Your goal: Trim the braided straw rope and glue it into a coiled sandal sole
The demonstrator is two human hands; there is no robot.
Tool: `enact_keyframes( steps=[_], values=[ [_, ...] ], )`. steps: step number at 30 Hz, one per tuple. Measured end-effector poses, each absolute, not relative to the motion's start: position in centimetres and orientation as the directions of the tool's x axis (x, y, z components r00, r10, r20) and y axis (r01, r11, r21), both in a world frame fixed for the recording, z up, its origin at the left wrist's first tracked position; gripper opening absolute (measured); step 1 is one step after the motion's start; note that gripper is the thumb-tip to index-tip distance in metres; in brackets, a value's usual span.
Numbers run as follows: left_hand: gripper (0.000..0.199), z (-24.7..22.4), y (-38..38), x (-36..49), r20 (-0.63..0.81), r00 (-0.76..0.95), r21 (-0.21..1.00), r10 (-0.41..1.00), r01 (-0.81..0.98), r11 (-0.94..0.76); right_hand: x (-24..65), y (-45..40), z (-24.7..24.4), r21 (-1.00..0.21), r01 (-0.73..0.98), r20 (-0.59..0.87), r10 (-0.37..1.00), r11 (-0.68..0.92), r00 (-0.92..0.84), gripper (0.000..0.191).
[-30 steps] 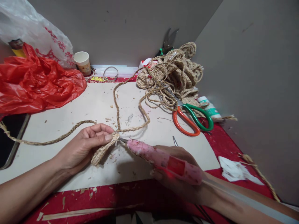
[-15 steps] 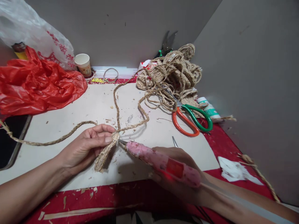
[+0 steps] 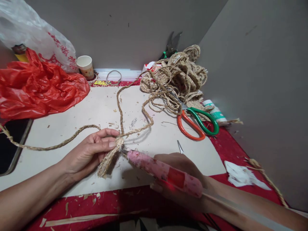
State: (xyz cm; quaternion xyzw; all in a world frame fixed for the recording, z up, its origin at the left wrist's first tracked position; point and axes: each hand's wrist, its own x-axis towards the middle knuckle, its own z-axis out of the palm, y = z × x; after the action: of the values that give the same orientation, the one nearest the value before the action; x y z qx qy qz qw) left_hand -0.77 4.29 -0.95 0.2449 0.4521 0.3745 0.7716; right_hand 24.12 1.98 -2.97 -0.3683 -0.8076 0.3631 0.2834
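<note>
My left hand (image 3: 93,150) pinches a braided straw piece (image 3: 108,160) between thumb and fingers, over the pale board. Braided cords run from this piece toward the back and right. In my right hand (image 3: 183,176) is a pink glue gun (image 3: 166,170) with a clear stick at its rear. Its dark tip is close against the straw piece beside my left thumb; whether they touch is hard to tell. Another braided cord (image 3: 60,144) extends left from behind my left hand.
A pile of braided cord (image 3: 180,73) lies at the back right by scissors with orange and green handles (image 3: 191,128). Red plastic bag (image 3: 40,86), paper cup (image 3: 85,67) and dark phone (image 3: 14,154) are on the left. White tissue (image 3: 243,175) lies right.
The glue gun and my right hand have shifted slightly left and down, the tip now a little lower along the straw piece. My left hand has hardly moved.
</note>
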Motion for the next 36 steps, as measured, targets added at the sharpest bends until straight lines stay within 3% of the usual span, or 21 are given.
enact_keyframes(
  steps=[3, 6, 10, 13, 17, 20, 22, 24, 27, 31, 36],
  values=[
    [0.031, -0.7, 4.4, -0.9, -0.514, 0.268, 0.731, 0.815, -0.36, 0.58, 24.3, 2.6, -1.9, -0.772, 0.39, 0.08, 0.686, 0.501, -0.723, 0.032],
    [0.035, -0.3, 4.5, -1.1, -0.475, 0.171, 0.789, 0.863, -0.352, 0.504, 24.8, 3.4, -1.6, -0.673, 0.457, 0.022, 0.633, 0.581, -0.774, 0.025],
    [0.036, 0.5, 4.3, -1.4, -0.337, 0.044, 0.889, 0.941, -0.313, 0.333, 25.2, 4.2, -2.3, -0.466, 0.535, 0.101, 0.643, 0.705, -0.759, 0.014],
    [0.037, 1.1, 3.9, -1.5, -0.233, -0.034, 0.938, 0.972, -0.273, 0.215, 25.2, 4.4, -2.1, -0.29, 0.646, 0.043, 0.684, 0.706, -0.728, 0.01],
    [0.037, 1.7, 3.4, -1.6, -0.13, -0.066, 0.976, 0.989, -0.187, 0.115, 25.6, 4.2, 1.0, -0.241, 0.629, -0.038, 0.641, 0.739, -0.767, 0.021],
    [0.034, 2.3, 3.0, -1.6, -0.082, -0.074, 0.99, 0.994, -0.119, 0.073, 25.3, 4.0, 3.9, -0.246, 0.527, 0.203, 0.575, 0.814, -0.793, 0.029],
    [0.033, 2.7, 2.7, -1.5, -0.054, -0.09, 0.996, 0.995, -0.077, 0.047, 24.1, 4.3, 5.1, -0.214, 0.48, 0.449, 0.522, 0.851, -0.726, 0.028],
    [0.033, 3.0, 2.4, -1.3, -0.029, -0.1, 0.999, 0.995, -0.049, 0.024, 22.5, 5.1, 5.6, -0.179, 0.431, 0.597, 0.446, 0.884, -0.667, 0.032],
    [0.032, 3.2, 2.1, -1.2, -0.004, -0.092, 0.999, 0.996, -0.046, 0.0, 19.7, 6.7, 5.1, -0.135, 0.386, 0.627, 0.38, 0.913, -0.68, 0.03],
    [0.032, 3.3, 2.0, -1.1, 0.001, -0.081, 0.998, 0.997, -0.065, -0.007, 17.7, 8.0, 4.1, -0.11, 0.331, 0.62, 0.325, 0.937, -0.714, 0.01],
    [0.033, 3.4, 2.1, -1.1, -0.029, -0.078, 0.996, 0.997, -0.085, 0.022, 17.4, 7.9, 3.6, -0.086, 0.365, 0.652, 0.329, 0.927, -0.683, 0.01]
  ],
)
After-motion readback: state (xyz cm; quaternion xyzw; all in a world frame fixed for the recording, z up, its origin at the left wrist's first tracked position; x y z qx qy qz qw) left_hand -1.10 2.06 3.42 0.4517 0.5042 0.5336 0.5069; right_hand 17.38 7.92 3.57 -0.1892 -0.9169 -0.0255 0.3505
